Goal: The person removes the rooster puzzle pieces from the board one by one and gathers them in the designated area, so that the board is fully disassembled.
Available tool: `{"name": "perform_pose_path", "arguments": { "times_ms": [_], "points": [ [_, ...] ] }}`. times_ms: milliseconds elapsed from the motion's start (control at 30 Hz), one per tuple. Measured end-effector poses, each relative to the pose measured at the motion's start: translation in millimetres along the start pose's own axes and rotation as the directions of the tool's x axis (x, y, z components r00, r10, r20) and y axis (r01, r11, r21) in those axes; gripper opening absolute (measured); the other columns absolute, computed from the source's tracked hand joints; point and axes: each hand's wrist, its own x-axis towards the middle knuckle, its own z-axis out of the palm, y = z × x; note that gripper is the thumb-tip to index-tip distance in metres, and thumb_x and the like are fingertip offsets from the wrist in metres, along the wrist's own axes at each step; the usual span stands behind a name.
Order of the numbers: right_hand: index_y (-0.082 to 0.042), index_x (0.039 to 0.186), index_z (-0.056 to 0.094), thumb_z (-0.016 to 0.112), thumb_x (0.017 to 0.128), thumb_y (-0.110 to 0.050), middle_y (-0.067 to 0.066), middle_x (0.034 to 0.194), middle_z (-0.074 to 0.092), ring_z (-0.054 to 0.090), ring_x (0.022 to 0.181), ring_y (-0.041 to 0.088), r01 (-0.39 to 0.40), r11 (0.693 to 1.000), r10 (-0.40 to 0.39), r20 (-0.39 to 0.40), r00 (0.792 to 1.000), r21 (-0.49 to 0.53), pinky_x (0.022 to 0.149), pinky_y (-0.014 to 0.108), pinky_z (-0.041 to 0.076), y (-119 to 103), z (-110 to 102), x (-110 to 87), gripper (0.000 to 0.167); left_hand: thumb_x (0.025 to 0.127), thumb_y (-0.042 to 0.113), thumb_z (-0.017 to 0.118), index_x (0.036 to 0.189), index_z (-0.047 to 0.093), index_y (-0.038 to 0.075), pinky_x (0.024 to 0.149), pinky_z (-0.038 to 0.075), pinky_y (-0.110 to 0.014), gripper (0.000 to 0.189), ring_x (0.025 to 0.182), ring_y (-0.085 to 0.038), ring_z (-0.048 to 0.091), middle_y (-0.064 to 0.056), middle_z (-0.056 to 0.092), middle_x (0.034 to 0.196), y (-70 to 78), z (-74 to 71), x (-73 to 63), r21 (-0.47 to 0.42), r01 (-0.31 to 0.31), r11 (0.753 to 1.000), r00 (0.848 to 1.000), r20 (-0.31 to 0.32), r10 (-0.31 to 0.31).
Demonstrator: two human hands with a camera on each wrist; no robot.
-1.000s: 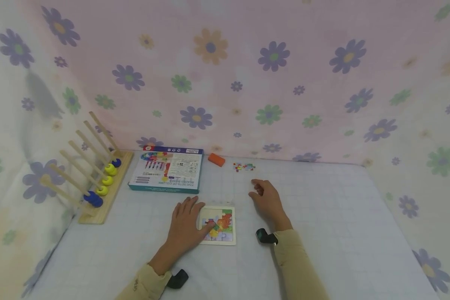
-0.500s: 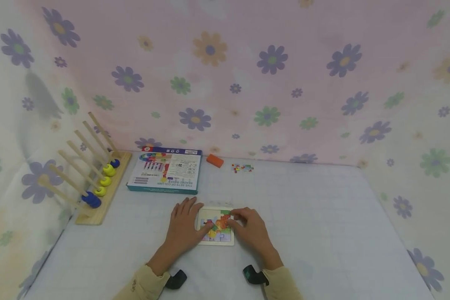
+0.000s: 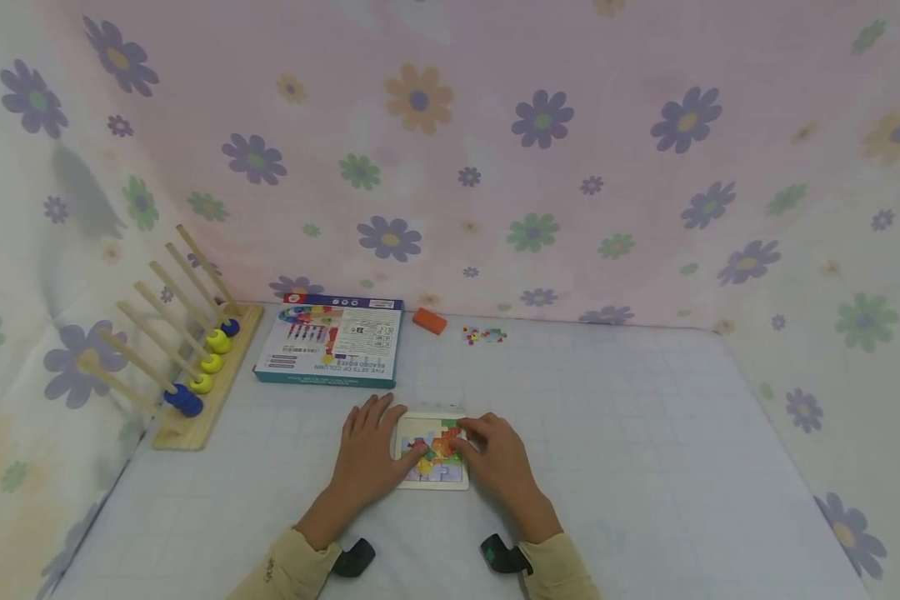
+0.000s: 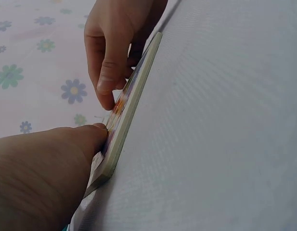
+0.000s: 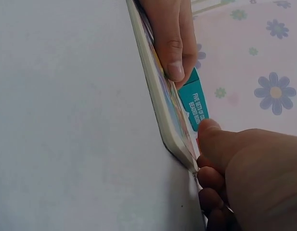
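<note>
A small jigsaw puzzle (image 3: 454, 477) in a cream frame lies on the white cloth, with colourful pieces in it and a bare cream patch at its upper left. My left hand (image 3: 367, 450) rests along its left side, fingers spread, thumb lying on the picture. From the right, my right hand (image 3: 501, 462) reaches over the upper right corner with thumb and forefinger bent close to the pieces there. In the right wrist view its thumb (image 5: 209, 125) is at the frame's corner, the other fingers curled beneath. I cannot tell whether a piece is between them.
Several loose puzzle pieces (image 3: 484, 336) lie farther back, with an orange block (image 3: 429, 321) to their left. A flat printed box (image 3: 328, 342) stands beyond my left hand. At the far left is a wooden peg rack (image 3: 202, 408) with blue and yellow beads.
My right hand has come from the cloth right of the puzzle, leftward and nearer, onto the puzzle's upper right corner. Over the last half second it has barely shifted. The left hand stays put.
</note>
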Motion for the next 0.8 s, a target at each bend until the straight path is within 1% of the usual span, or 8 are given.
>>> {"name": "perform_pose_path", "arguments": {
  "times_ms": [267, 433, 533, 667, 800],
  "points": [
    [-0.008, 0.116, 0.076, 0.079, 0.090, -0.024, -0.003, 0.090, 0.061, 0.051, 0.078, 0.007, 0.026, 0.998, -0.026, 0.008, 1.000, -0.064, 0.067, 0.022, 0.047, -7, -4, 1.8, 0.032, 0.087, 0.055, 0.074, 0.139, 0.057, 0.014, 0.124, 0.025, -0.064, 0.068, 0.149, -0.038, 0.036, -0.014, 0.046, 0.157, -0.4, 0.5, 0.9, 0.010, -0.003, 1.000, 1.000, -0.007, 0.003],
    [-0.010, 0.113, 0.077, 0.080, 0.089, -0.029, -0.004, 0.089, 0.063, 0.054, 0.077, 0.006, 0.055, 0.990, -0.053, 0.019, 0.998, -0.128, 0.067, 0.022, 0.049, -10, -6, 4.3, 0.031, 0.087, 0.057, 0.073, 0.140, 0.056, 0.014, 0.125, 0.023, -0.063, 0.069, 0.150, -0.038, 0.034, -0.014, 0.045, 0.158, -1.4, 3.2, 1.4, 0.017, -0.001, 1.000, 1.000, 0.000, 0.001],
    [-0.009, 0.114, 0.076, 0.079, 0.089, -0.029, -0.004, 0.089, 0.063, 0.051, 0.074, 0.006, 0.051, 0.989, -0.045, 0.045, 0.998, -0.136, 0.065, 0.020, 0.047, -12, -7, 6.6, 0.032, 0.088, 0.057, 0.072, 0.140, 0.056, 0.014, 0.125, 0.023, -0.063, 0.070, 0.151, -0.037, 0.034, -0.014, 0.045, 0.158, -2.1, 4.4, 1.6, 0.021, 0.000, 1.000, 1.000, 0.003, 0.000],
    [-0.008, 0.115, 0.074, 0.080, 0.089, -0.028, -0.003, 0.088, 0.060, 0.048, 0.073, 0.008, 0.042, 0.988, -0.027, 0.099, 0.995, -0.149, 0.064, 0.020, 0.043, -14, -9, 10.0, 0.034, 0.088, 0.057, 0.072, 0.139, 0.056, 0.014, 0.125, 0.023, -0.063, 0.069, 0.151, -0.037, 0.034, -0.014, 0.045, 0.157, -3.2, 3.8, 1.5, 0.021, -0.001, 1.000, 1.000, 0.000, 0.001],
    [-0.008, 0.114, 0.070, 0.081, 0.088, -0.030, -0.003, 0.088, 0.058, 0.048, 0.075, 0.009, 0.016, 0.987, 0.006, 0.143, 0.990, -0.157, 0.065, 0.022, 0.043, -13, -11, 14.2, 0.036, 0.088, 0.057, 0.072, 0.139, 0.057, 0.014, 0.124, 0.024, -0.063, 0.069, 0.150, -0.037, 0.035, -0.014, 0.046, 0.157, -3.1, 3.6, 0.8, 0.020, -0.010, 1.000, 1.000, -0.002, 0.010]
  ]
}}
